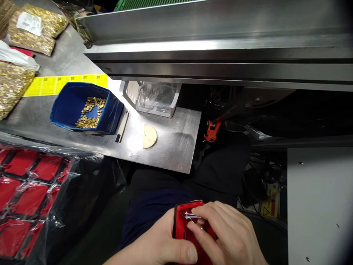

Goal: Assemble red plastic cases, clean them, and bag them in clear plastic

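My left hand [168, 239] is wrapped round a red plastic housing with a black rim [180, 230], held over my lap. The thumb lies along its near side. My right hand [226, 228] reaches over the housing with thumb and forefinger pinched on a thin silvery metal piece with narrow prongs [190, 215]. Its tips are at the inside corner of the housing; whether they touch it I cannot tell. My right palm and fingers cover much of the housing.
A blue bin [114, 112] of small brass parts [92, 112] stands on the metal table [173, 151], near a white-handled tool [122, 127], a half-round beige disc [150, 136] and a clear plastic tray [157, 108]. Wrapped red housings [30, 198] lie left. A metal beam [220, 70] crosses above.
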A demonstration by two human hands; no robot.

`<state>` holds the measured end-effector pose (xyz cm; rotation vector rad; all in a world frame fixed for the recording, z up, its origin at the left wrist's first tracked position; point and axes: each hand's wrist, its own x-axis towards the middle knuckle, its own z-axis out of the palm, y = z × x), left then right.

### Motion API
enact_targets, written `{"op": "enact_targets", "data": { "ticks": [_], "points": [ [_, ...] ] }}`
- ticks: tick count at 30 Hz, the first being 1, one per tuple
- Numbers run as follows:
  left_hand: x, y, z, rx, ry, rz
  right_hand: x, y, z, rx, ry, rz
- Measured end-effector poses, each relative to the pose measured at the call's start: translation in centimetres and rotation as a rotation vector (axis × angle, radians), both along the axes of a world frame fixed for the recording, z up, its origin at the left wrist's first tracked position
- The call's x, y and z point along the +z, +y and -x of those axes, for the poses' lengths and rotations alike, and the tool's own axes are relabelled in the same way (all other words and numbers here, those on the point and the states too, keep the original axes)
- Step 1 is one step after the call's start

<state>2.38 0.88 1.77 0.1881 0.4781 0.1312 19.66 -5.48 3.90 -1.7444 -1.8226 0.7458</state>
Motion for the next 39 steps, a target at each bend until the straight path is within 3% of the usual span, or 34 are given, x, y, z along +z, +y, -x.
{"op": "enact_targets", "data": {
  "ticks": [13,15,17,20,22,24,27,31,35,37,39],
  "points": [
    [0.1,0.4,-0.3,0.024,-0.007,-0.019,-0.1,0.6,0.1,0.14,-0.039,-0.125],
    [-0.1,0.2,-0.2,0.03,-0.006,0.004,0.0,0.7,-0.4,0.102,0.031,-0.062],
    [-0.5,-0.2,0.1,0.018,0.011,0.038,-0.4,0.9,-1.3,-0.039,0.104,0.026],
    [-1.2,-0.8,0.8,-0.013,0.078,0.057,-2.7,1.8,-2.9,-0.366,0.158,0.199],
    [-1.4,-1.1,1.3,-0.013,0.106,0.058,-5.2,3.3,-3.4,-0.488,0.188,0.3],
    [-1.5,-1.1,1.7,0.031,0.101,0.081,-7.9,5.7,-3.1,-0.473,0.184,0.325],
    [-1.5,-0.7,2.2,0.161,0.081,0.116,-11.2,10.2,-1.2,-0.341,0.05,0.214],
    [-2.3,0.2,3.0,0.376,0.14,0.143,-13.5,14.9,1.4,-0.243,-0.038,0.129],
    [-3.6,1.5,3.8,0.552,0.365,0.266,-12.6,14.6,1.3,-0.228,-0.048,0.11],
    [-4.1,2.2,3.9,0.619,0.481,0.321,-11.0,12.5,0.7,-0.223,0.039,0.09],
    [-4.6,3.0,3.7,0.665,0.556,0.348,-9.0,9.8,0.4,-0.082,0.206,0.091]
  ]
}}
